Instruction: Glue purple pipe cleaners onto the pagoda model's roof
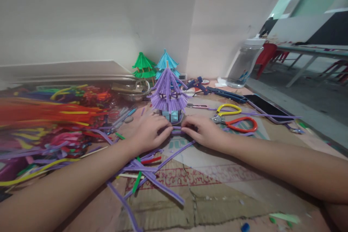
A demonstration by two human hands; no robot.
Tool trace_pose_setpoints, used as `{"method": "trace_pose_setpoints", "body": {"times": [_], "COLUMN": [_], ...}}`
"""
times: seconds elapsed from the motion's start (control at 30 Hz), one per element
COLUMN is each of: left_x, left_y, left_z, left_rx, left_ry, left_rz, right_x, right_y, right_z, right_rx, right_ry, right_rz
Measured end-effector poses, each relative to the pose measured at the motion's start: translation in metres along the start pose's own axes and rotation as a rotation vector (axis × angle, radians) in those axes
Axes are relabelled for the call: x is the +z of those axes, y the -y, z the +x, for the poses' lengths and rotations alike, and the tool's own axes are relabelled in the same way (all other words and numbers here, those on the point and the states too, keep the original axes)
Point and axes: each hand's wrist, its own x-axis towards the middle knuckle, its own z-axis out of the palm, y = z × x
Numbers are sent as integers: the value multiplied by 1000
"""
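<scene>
A small tiered pagoda [168,96] with purple pipe-cleaner roofs stands upright at the middle of the table, its lower part light blue between dark posts. Just in front of it, short purple pipe cleaners [177,129] lie side by side between my two hands. The fingertips of my left hand [152,132] are closed on their left end. At the other end, my right hand [202,130] pinches them with thumb and forefinger. Long loose purple pipe cleaners [165,185] cross one another near my left forearm, with green and red bits among them.
Green [143,66] and blue pagodas [165,61] stand behind. Orange pipe cleaners [51,110] heap at left. At right are wire cutters [240,124], yellow-handled scissors [230,109], a phone [268,108], a glue gun [199,84] and a water bottle [244,65]. Cardboard [174,214] covers the table.
</scene>
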Motion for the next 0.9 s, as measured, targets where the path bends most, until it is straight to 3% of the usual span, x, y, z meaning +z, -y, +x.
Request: {"method": "trace_pose_setpoints", "body": {"times": [0.67,0.9], "left_x": [1,-3], "left_y": [4,1], "left_z": [-2,0], "left_rx": [-56,-88], "left_ry": [-73,-108], "left_rz": [-29,-57], "right_x": [-3,-6], "right_y": [0,-4], "right_z": [-2,-1], "right_rx": [-7,-144], "right_ry": [23,35], "right_rz": [-68,-185]}}
